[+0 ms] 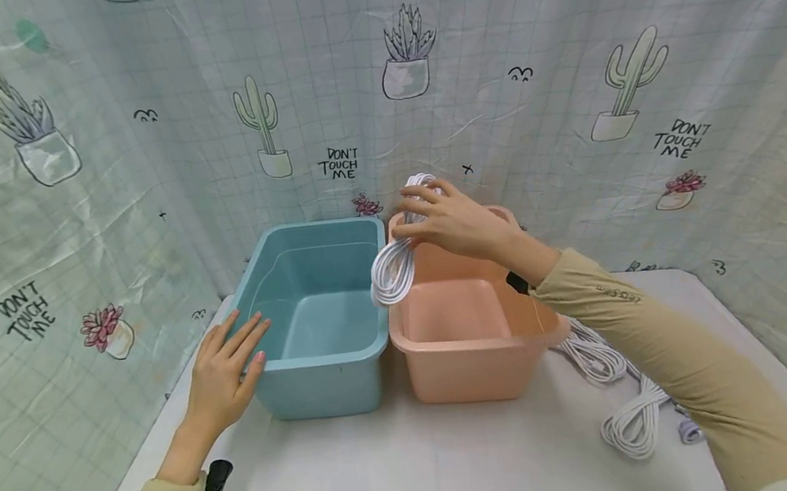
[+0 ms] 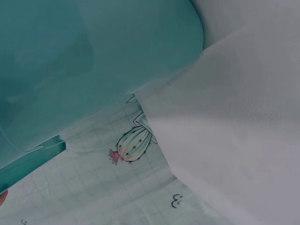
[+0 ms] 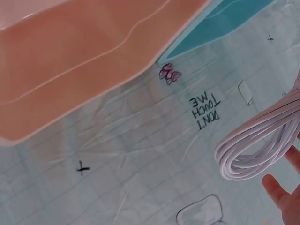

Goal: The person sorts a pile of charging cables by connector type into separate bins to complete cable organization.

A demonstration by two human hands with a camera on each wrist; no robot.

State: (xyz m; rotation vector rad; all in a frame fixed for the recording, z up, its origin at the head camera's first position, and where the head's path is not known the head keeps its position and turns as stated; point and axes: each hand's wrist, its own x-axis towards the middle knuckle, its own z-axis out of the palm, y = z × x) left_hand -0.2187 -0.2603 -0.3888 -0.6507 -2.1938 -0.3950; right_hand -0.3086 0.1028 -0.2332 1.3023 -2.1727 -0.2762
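My right hand (image 1: 457, 221) grips a bundled white cable (image 1: 393, 274) in the air, over the place where the two bins meet. One looped end hangs down at the blue bin's right rim, and another loop pokes out above the fingers. In the right wrist view the cable (image 3: 255, 147) shows as a long loop beside fingertips (image 3: 276, 190). With fingers spread and fairly straight, my left hand (image 1: 221, 377) lies at the front left rim of the blue bin (image 1: 326, 389). The orange bin (image 1: 468, 371) stands close on the right. Both bins' visible floors are bare.
More white cable bundles (image 1: 635, 427) lie on the white table (image 1: 363, 478) right of the orange bin, partly behind my right sleeve. A small purple item (image 1: 690, 430) is near them. A printed curtain (image 1: 339, 105) hangs behind and around the table.
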